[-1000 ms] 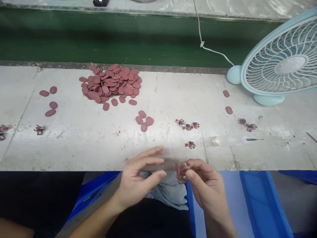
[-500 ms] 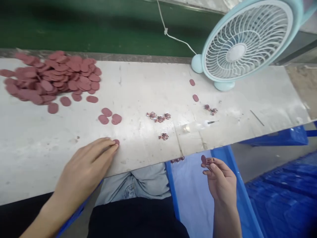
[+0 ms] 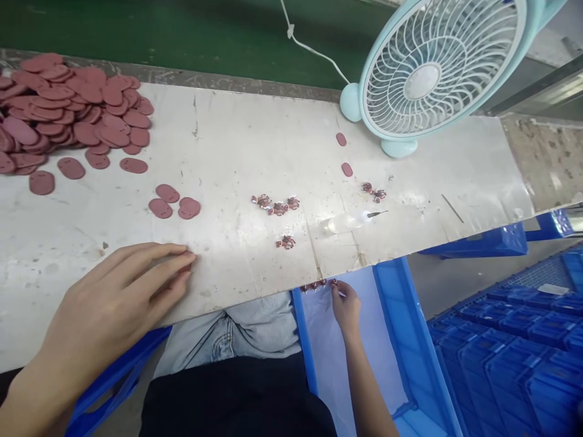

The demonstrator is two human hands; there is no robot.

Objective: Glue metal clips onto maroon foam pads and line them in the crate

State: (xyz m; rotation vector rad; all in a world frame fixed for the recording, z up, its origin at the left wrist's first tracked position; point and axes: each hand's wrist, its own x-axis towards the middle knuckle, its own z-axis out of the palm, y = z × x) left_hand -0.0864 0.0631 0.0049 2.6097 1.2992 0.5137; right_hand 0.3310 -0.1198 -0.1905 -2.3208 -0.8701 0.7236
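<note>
My left hand [image 3: 122,291] rests on the white table [image 3: 228,145] with its fingers drawn together. Whatever is under its fingertips is hidden. Just beyond it lie several loose dark-red oval discs [image 3: 167,193]. Over the blue crate [image 3: 396,303], by the table's front edge, my right hand [image 3: 347,309] pinches a small dark-red piece [image 3: 334,281]. That piece is at the right end of a row of similar small pieces [image 3: 314,285] inside the crate. More small pronged red pieces [image 3: 286,243] lie mid-table, near a clear bottle with a needle tip [image 3: 348,222].
A big heap of red oval discs [image 3: 73,103] covers the table's far left. A light-blue fan [image 3: 421,82] stands at the back right, its white cord [image 3: 314,53] running behind. Stacked blue crates [image 3: 510,346] fill the lower right. A thin stick [image 3: 452,208] lies on the right.
My right hand has moved left and down into the crate with its piece, reaching the row there. The red disc at my left fingertips no longer shows. The view has shifted slightly.
</note>
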